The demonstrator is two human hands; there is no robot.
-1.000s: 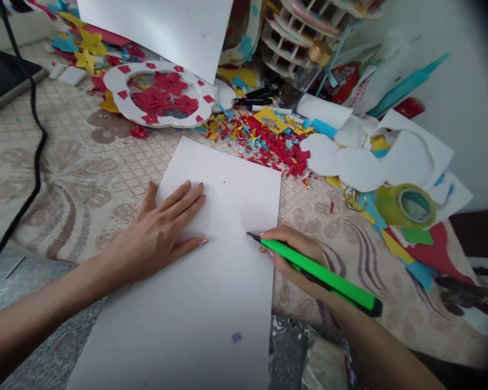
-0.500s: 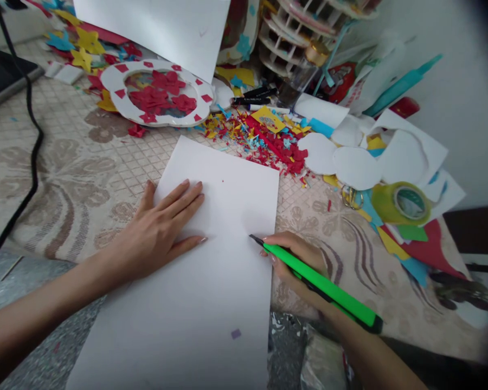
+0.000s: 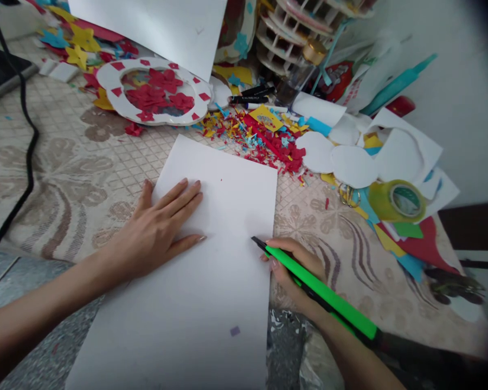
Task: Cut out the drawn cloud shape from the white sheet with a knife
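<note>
A large white sheet (image 3: 223, 292) lies over the table's near edge, with a small purple mark low on it. My left hand (image 3: 162, 227) rests flat on the sheet's left side, fingers spread. On the right, my right hand (image 3: 293, 265) grips a green utility knife (image 3: 325, 290) with a black end. Its dark tip points left, at or just above the paper; whether it touches cannot be told.
Behind the sheet lie paper scraps (image 3: 264, 135) and a white oval frame (image 3: 106, 81) holding red flowers. Yellow tape (image 3: 376, 200) and white paper ovals (image 3: 353, 165) lie right. A black cable (image 3: 30, 146) runs down the left. A glass bottle (image 3: 296, 81) stands behind.
The view has shifted slightly, moving the background a little left. My right hand and the knife sit slightly farther right and lower over the sheet. My left hand stays flat in place.
</note>
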